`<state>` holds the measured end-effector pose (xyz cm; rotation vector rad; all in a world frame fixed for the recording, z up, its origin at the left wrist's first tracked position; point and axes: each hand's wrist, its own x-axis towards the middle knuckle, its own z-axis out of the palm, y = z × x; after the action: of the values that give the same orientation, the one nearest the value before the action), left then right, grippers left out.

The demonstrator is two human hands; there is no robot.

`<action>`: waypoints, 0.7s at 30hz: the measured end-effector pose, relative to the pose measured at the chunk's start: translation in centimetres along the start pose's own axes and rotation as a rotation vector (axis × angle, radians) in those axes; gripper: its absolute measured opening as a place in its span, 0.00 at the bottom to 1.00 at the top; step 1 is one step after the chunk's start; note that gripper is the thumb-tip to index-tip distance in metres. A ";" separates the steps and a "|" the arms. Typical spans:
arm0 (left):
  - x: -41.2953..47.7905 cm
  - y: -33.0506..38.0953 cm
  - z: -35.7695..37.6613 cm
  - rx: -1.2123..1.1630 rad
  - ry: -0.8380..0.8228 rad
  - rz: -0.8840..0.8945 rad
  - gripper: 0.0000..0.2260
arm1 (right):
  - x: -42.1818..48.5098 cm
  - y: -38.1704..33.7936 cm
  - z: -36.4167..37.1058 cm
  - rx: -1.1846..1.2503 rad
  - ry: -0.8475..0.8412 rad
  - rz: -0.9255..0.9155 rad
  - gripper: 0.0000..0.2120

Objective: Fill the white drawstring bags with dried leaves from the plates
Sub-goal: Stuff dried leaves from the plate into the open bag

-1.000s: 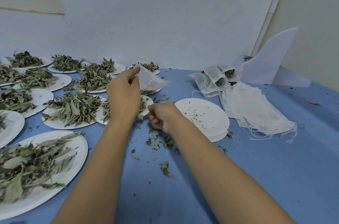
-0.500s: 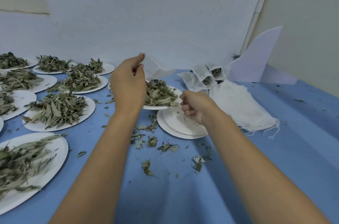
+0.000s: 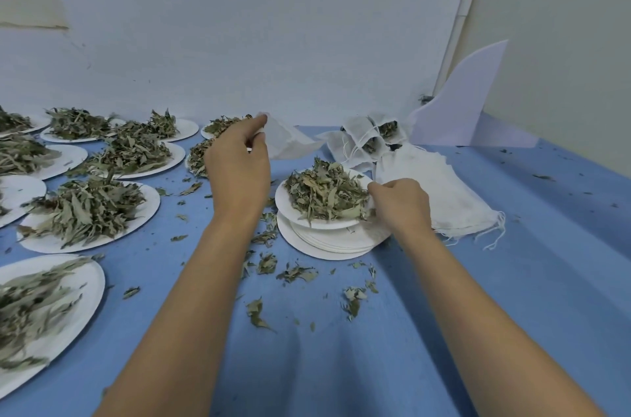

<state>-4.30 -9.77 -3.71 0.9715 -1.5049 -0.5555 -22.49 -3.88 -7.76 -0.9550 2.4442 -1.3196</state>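
Left hand (image 3: 239, 170) pinches a white bag (image 3: 286, 143); right hand (image 3: 399, 205) grips the leaf plate (image 3: 281, 199) edge over the plate stack (image 3: 324, 246).

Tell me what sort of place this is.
Likely a makeshift herb-packing station: paper plates of dried leaves on a blue table, a pile of empty drawstring bags, filled bags by the wall.

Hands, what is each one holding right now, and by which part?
The left hand pinches a white bag by its upper corner. The right hand grips the leaf-filled plate by its right rim.
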 end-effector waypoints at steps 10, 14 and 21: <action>-0.2 0.0 0.1 0.004 -0.023 -0.035 0.14 | -0.7 0.9 0.9 0.057 0.045 -0.014 0.11; -0.2 -0.1 0.0 0.002 -0.024 -0.059 0.14 | -0.8 0.6 1.5 0.191 0.016 0.010 0.18; -0.3 -0.3 -0.1 -0.005 -0.018 -0.079 0.14 | -1.6 0.2 2.5 0.278 -0.106 0.028 0.21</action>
<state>-4.11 -9.62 -4.07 1.0279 -1.4857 -0.6251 -20.25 -4.47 -9.53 -0.8908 2.1173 -1.5076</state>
